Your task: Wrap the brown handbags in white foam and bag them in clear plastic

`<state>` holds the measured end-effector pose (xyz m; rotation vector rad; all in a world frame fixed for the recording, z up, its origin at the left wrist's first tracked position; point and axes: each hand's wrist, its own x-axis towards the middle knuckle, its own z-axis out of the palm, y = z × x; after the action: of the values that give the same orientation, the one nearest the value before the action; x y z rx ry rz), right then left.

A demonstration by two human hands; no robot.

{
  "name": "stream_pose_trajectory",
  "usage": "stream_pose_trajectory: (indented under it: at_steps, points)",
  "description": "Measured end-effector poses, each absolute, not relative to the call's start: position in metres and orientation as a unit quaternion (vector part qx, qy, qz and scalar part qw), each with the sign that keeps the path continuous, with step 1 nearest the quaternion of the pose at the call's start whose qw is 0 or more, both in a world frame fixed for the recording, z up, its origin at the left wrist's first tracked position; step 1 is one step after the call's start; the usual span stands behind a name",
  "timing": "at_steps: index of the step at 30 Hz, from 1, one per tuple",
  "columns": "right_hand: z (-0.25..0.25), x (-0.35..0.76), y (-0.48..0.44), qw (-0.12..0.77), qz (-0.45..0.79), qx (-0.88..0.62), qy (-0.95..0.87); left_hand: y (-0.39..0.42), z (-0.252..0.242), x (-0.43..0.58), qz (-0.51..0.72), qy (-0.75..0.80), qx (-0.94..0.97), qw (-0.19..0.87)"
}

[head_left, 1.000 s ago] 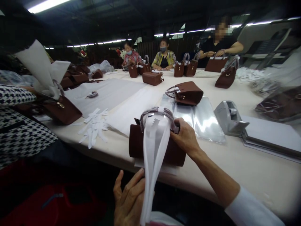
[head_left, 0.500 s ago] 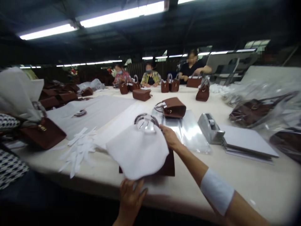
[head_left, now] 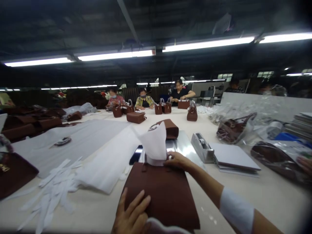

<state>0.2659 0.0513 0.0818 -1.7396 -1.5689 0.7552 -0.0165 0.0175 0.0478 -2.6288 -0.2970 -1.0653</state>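
A brown handbag lies flat on the table in front of me, its top end pointing away. White wrapping paper stands up from that far end, over the handles. My right hand grips the far end of the bag at the base of the paper, fingers closed on it. My left hand rests flat on the near end of the bag, fingers spread.
A tape dispenser and a stack of white sheets sit to the right. Clear plastic bags lie behind the bag, under another brown handbag. White paper strips lie left. Other people work at the table's far end.
The white paper, earlier draped down over the bag's front, now stands up at its far end. The bag has been laid flat toward me. My view has tilted upward.
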Motion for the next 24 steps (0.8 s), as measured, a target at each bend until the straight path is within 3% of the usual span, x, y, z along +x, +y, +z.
stream_pose_trajectory:
  at_steps: [4,8,13,15,19,22,24]
  points:
    - [0.045,0.298,0.017,0.306,0.374,-0.696,-0.531,0.011,0.059,0.015,-0.343,-0.125,-0.930,-0.049]
    - [0.041,0.312,0.015,0.287,0.378,-0.726,-0.497,0.016,0.066,0.027,-0.290,-0.131,-0.943,-0.095]
    - [0.083,0.298,-0.036,0.329,0.215,-0.774,-0.496,0.016,0.064,0.023,-0.298,-0.128,-0.941,-0.092]
    - [0.091,0.277,-0.075,0.385,0.100,-0.681,-0.615,0.013,0.060,0.021,-0.295,-0.132,-0.941,-0.101]
    - [0.065,0.238,-0.122,0.298,-0.023,-0.569,-0.766,0.014,0.066,0.017,-0.274,-0.133,-0.944,-0.124]
    - [0.033,0.229,-0.118,0.322,-0.090,-0.559,-0.759,0.034,0.099,0.030,-0.256,-0.130,-0.950,-0.123]
    - [0.019,0.228,-0.111,0.350,-0.103,-0.557,-0.746,0.057,0.131,0.059,-0.300,-0.142,-0.941,-0.061]
